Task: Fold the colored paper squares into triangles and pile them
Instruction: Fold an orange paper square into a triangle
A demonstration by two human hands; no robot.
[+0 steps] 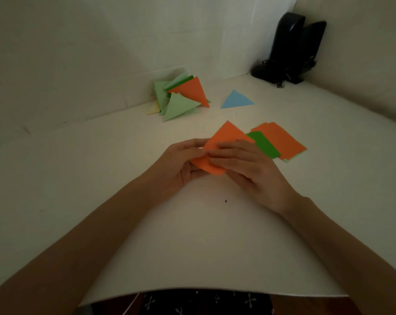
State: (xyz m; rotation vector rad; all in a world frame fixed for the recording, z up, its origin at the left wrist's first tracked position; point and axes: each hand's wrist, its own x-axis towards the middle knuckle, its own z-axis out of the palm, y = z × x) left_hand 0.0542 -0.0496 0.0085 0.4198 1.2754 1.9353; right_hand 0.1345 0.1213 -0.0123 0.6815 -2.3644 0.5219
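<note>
An orange paper square (226, 137) is held at the table's middle, partly bent over itself. My left hand (181, 162) grips its left edge from below, thumb on top. My right hand (244, 162) pinches its right side, fingers lying across the sheet. Just to the right lies a small stack of unfolded squares (281, 139), orange on top with a dark green one (264, 145) sticking out. At the back left sits a loose pile of folded triangles (181, 98), green, orange and pale yellow. A single blue triangle (236, 100) lies apart to its right.
The white table (192, 235) meets white walls at the back. Two black speakers with tangled cables (292, 48) stand in the back right corner. The table's near edge curves just above my lap.
</note>
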